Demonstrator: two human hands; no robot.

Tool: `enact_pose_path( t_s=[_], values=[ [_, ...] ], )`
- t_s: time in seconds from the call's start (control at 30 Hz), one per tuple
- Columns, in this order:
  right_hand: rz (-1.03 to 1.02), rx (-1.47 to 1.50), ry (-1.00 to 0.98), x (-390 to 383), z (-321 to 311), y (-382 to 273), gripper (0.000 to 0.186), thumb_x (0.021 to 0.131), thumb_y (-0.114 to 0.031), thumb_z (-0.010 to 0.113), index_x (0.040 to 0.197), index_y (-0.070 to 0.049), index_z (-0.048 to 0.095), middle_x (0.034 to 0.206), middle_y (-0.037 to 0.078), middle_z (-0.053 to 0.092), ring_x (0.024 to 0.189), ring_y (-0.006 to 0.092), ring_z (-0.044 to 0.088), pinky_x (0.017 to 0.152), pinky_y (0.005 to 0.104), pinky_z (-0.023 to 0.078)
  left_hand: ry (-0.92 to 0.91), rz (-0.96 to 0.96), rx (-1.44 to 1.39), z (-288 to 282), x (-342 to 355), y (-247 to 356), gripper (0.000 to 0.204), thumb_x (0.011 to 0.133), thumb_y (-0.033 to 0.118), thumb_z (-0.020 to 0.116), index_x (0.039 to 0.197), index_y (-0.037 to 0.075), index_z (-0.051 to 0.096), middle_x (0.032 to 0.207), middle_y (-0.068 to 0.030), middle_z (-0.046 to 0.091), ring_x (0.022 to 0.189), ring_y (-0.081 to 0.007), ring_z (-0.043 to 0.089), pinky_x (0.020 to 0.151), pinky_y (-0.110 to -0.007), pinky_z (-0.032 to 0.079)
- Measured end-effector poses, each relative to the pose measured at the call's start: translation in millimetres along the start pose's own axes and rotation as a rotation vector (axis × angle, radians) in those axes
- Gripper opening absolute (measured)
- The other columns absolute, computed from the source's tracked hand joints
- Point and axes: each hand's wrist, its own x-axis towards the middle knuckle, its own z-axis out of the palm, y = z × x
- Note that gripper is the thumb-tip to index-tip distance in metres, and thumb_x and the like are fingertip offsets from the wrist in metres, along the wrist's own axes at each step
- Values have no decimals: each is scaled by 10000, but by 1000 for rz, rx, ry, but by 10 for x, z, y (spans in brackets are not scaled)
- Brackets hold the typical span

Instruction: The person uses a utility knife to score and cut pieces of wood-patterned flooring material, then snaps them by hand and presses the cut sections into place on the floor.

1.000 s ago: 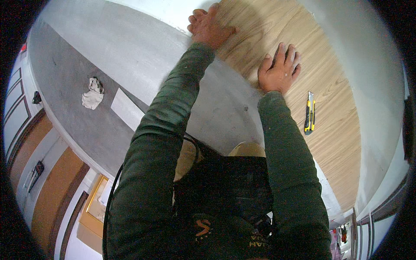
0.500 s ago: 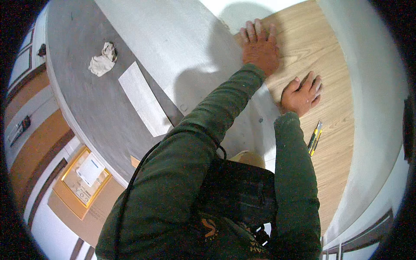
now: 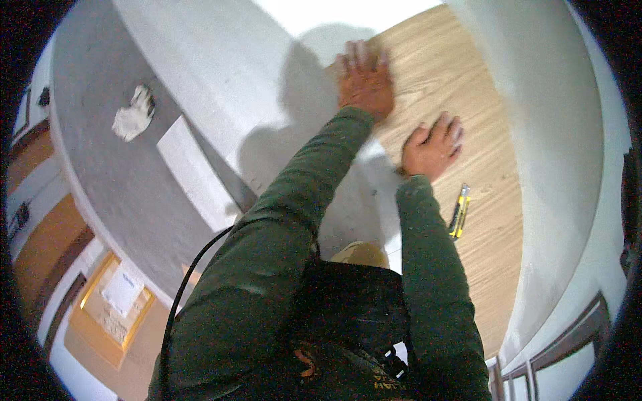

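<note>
Both my hands press on a light wood-grain sheet that runs along the right side. My left hand lies flat near the sheet's far left edge, its fingers stretched forward and slightly blurred. Closer to me, my right hand rests on the same sheet with fingers spread and thumb apart. Neither hand holds anything. A yellow and black utility knife lies on the sheet just beyond my right wrist.
Left of the sheet is a pale grey surface, then a darker grey one. On the dark part lie a crumpled whitish cloth and a white rectangular strip. A cardboard box stands at the lower left. A pale curved band borders the sheet's right.
The whole view has shifted, so the hands, sheet and knife appear farther left. Both hands keep about the same places on the sheet.
</note>
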Motion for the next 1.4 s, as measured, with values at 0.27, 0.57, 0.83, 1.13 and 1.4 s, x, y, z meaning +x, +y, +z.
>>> enact_pose_path(
  t_s=[0.27,0.57,0.83,1.13,1.4],
  values=[
    [48,55,-25,47,-137,-60,567,893,-332,529,1395,-71,494,1490,212,412,1379,448,349,1117,598,244,-105,-46,42,-193,22,73,681,941,425,433,1536,119,305,1591,-244,199,1491,-438,81,1195,-585,31],
    [83,98,-124,48,-171,-12,570,926,-353,502,1432,-95,456,1541,184,344,1442,417,256,1144,589,192,-24,-135,-93,-335,646,350,888,809,491,665,1467,-2,328,1430,-232,397,1391,-418,306,1126,-607,213],
    [91,84,-173,57,-161,42,573,922,-325,517,1447,-108,438,1548,182,334,1443,416,256,1150,583,172,-55,-194,-36,-304,899,622,901,612,559,808,1327,120,479,1212,-168,483,1156,-389,420,973,-534,338],
    [82,102,-132,54,-130,43,595,901,-330,538,1441,-100,443,1546,182,340,1437,431,257,1141,582,182,38,-192,-234,-130,1041,422,544,758,396,745,1192,118,570,1232,-174,510,1183,-354,442,989,-525,328],
    [81,131,-168,61,-183,34,596,903,-317,529,1453,-109,427,1553,183,327,1443,419,249,1149,578,174,28,-241,-378,-121,1173,337,353,842,268,676,1154,117,609,1090,-153,634,1093,-330,567,941,-481,416]
  ],
)
